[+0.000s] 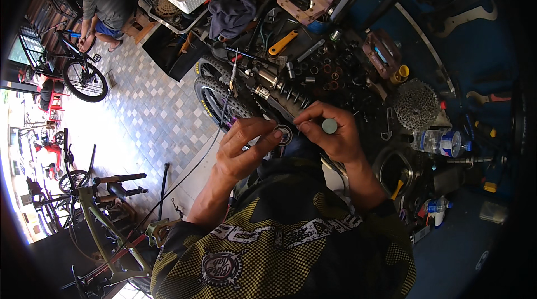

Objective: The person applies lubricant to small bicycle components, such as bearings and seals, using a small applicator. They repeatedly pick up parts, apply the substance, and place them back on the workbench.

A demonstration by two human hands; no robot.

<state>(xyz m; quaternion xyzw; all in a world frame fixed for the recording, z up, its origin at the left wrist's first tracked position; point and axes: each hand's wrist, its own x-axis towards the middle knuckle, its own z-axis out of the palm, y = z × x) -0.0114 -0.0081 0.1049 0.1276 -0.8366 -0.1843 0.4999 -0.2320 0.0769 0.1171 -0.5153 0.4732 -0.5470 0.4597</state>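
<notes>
Where the view runs far left of the silver cassette [417, 103], a tiled floor [168, 103] of grey and pale squares spreads out. At its far edge, up and left of the cassette, a co-worker [110, 2] in a dark shirt sits low, both arms reaching to a bicycle [84, 75]. An olive frame [100, 223] stands down and far left of the cassette. Nearer, but left of it, are two knobby-tyred wheels [215, 100] beside a coil shock [288, 92]. A white basket [196, 0] sits up and left of the cassette, and a clear bottle [439, 143] lies just below it.

Left of the cassette and slightly below, the person's two hands nearly meet. The left hand [235, 149] is closed to a pinch, thumb and fingertips gripping a metal ring [288, 138]. The right hand [342, 135] is curled around a green round piece [329, 126], its fingertips beside the ring; whether they touch it is hard to tell at this scale.
</notes>
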